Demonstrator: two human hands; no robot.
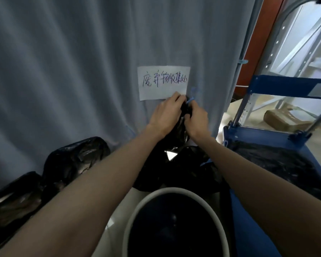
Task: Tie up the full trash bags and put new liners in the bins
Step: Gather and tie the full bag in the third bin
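Observation:
A full black trash bag [185,169] stands in front of me, its neck gathered upward. My left hand [166,115] grips the bunched neck from the left. My right hand [197,119] pinches the neck from the right, where a thin blue tie [190,100] sticks out above the fingers. Below the bag, close to me, stands a round bin with a white rim [174,191] and a dark inside.
Two more filled black bags [74,158] lie at the left against a grey curtain [82,62] bearing a handwritten paper sign [163,82]. A blue platform trolley [278,138] carrying another black bag stands at the right. Metal shelving and a cardboard box [285,119] are behind it.

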